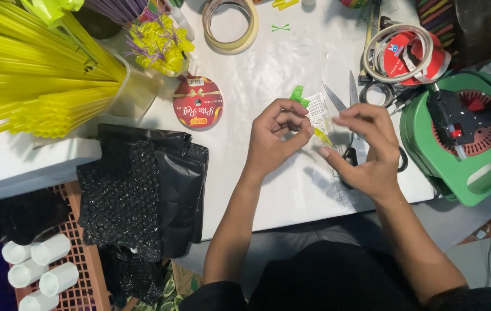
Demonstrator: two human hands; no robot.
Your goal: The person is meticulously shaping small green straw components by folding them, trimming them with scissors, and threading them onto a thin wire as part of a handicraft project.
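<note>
While both forearms come up from the near edge of the table (pixel 291 196), the two hands meet just above its white top, a little right of the middle. The left hand (pixel 277 135) is curled, thumb and forefinger pinched on a small clear packet (pixel 318 112) with a white gridded card inside and a yellow bit at its lower end. The right hand (pixel 366 147) has its fingers half bent and blurred; its fingertips sit at the packet's right side, but I cannot tell whether they grip it or only touch it.

The packet's long axis runs from the near right toward the far left, tilted slightly, so it lies between the two hands, closer to the left hand's pinch. A scrap of green ribbon (pixel 298 95) pokes out just beyond the left hand's fingers, touching or just beside the packet's far end.

Under the right hand lie open scissors (pixel 343 101), blades pointing toward the far edge. Farther right sits a green reel (pixel 459 144) with a black glue gun (pixel 459 118) resting on it. Toward the far edge are rolls of tape (pixel 229 24), a red ribbon spool (pixel 197 102), and, at the far left corner, a sheaf of yellow straws (pixel 32 75).
</note>
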